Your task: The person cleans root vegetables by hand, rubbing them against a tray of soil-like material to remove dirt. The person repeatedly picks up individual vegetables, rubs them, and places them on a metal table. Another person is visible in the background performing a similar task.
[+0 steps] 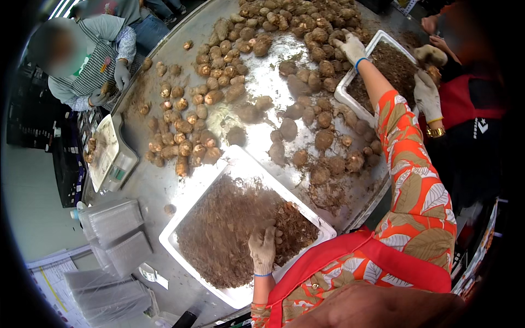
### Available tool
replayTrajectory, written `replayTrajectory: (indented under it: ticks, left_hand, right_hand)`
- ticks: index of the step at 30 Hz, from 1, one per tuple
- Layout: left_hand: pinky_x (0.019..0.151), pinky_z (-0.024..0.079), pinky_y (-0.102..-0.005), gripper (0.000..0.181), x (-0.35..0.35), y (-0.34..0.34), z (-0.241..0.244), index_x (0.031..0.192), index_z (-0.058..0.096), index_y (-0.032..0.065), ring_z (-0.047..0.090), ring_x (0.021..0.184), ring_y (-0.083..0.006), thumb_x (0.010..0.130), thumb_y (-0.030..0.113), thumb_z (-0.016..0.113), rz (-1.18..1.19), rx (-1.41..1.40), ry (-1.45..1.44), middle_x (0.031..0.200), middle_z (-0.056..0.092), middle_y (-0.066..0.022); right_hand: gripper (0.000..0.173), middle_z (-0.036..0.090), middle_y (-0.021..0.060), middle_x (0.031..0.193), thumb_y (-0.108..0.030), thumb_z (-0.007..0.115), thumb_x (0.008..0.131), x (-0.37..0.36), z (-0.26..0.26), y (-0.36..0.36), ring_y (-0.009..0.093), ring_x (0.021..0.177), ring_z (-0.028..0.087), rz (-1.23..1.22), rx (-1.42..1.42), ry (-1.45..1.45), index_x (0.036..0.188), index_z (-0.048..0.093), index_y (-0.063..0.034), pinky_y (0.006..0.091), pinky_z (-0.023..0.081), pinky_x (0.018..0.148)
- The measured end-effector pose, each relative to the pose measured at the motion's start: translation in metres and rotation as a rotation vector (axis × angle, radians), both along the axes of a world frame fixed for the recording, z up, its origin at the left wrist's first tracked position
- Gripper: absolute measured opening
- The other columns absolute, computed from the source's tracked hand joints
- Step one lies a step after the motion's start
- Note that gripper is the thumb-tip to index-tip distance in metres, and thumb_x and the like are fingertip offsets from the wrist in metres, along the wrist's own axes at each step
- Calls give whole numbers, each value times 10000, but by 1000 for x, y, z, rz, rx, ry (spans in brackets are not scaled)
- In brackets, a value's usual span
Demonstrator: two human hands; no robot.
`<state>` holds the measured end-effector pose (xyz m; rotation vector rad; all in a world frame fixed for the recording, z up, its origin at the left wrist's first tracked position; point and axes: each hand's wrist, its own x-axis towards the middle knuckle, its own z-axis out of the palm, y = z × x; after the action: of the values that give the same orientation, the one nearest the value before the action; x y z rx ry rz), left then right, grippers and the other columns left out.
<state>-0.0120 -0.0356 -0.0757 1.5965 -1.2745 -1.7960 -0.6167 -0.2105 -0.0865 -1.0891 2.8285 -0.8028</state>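
Note:
My right hand (352, 48), in a pale knit glove with a blue cuff, reaches out to the far heap of taro corms (303, 16). Its thumb and fingers are around one brown corm (336, 37). My left hand (262, 248), gloved alike and soiled, is low over the near white tray (197, 268). Its fingers are curled, and blur hides whether anything is in them. A thick layer of brown fibrous peelings (221, 229) fills this tray. Hairy corms (324, 139) lie scattered on the metal table beyond, and trimmed ones (182, 125) are grouped further left.
A second white tray (343, 92) of peelings stands at right, by a co-worker's gloved hands (427, 92). Across the table another person's gloved hand (98, 97) holds a corm. A weighing scale (119, 172), clear plastic bags (110, 225) and a label roll (148, 272) are at left.

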Motion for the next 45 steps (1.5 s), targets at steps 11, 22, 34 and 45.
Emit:
replayTrajectory:
  ticks: [11, 22, 34, 45]
  left_hand:
    - [554, 510, -245, 217, -9, -11, 3, 1146, 624, -22, 617, 610, -123, 976, 107, 587, 72, 89, -29, 766, 678, -83]
    - [592, 524, -251, 264, -1, -17, 4, 1172, 632, -19, 629, 633, -115, 994, 175, 605, 67, 159, -20, 797, 699, -94]
    - [559, 522, -248, 301, -4, -24, 23, 1178, 609, -42, 660, 649, -146, 943, 140, 661, 113, 197, 82, 859, 710, -120]
    - [703, 552, -265, 386, -50, -66, 75, 1297, 552, -44, 666, 801, -149, 961, 146, 574, -58, 20, 460, 1000, 675, -105]
  right_hand:
    - [857, 413, 206, 1500, -741, 433, 881, 53, -22, -4, 461, 1422, 285, 135, 421, 272, 1484, 428, -131, 658, 285, 1104]
    - [557, 692, 161, 1190, -514, 644, 850, -28, -13, -56, 362, 1088, 650, -84, -114, 112, 1216, 676, -96, 450, 486, 989]
    - [460, 680, 115, 1232, -236, 748, 841, 6, 3, -26, 262, 1177, 621, 74, -718, -379, 1271, 653, -102, 386, 493, 1027]
    - [571, 629, 107, 1268, -115, 808, 744, 299, 111, 97, 239, 1195, 583, 1263, -215, -718, 1279, 624, -41, 378, 450, 1056]
